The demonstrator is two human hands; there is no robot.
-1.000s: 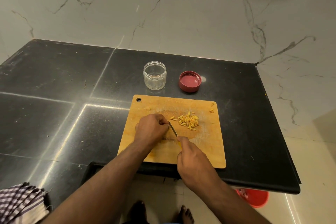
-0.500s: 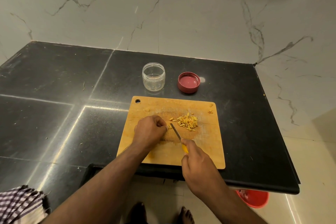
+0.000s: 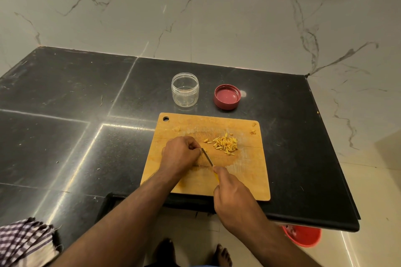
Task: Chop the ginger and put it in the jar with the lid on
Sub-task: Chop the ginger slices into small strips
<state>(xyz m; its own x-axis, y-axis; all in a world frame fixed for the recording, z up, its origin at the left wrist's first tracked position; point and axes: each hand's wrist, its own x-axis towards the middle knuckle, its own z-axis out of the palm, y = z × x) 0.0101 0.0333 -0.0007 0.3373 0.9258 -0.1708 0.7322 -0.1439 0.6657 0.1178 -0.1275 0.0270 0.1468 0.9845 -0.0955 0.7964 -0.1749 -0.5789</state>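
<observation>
A wooden cutting board [image 3: 245, 180] lies at the counter's front edge. On it sits a small pile of chopped ginger [image 3: 224, 144]. My left hand [image 3: 181, 154] is curled over the ginger piece being cut, which stays hidden under the fingers. My right hand [image 3: 233, 198] grips a yellow-handled knife [image 3: 207, 156], its blade right against the left fingertips. Behind the board stands a clear jar [image 3: 185, 89], open and holding nothing. Its red lid [image 3: 227, 96] lies upside down to the jar's right.
The black stone counter [image 3: 65, 125] spreads to the left and ends at a marble wall behind. A checked cloth [image 3: 23, 243] lies at the lower left. A red bucket [image 3: 302, 235] sits on the floor below the counter edge. Small ginger scraps [image 3: 252, 131] lie near the board's far right corner.
The knife blade has shifted slightly between cuts next to my left fingertips. Both hands stay in the same spot on the board; the pile looks unchanged.
</observation>
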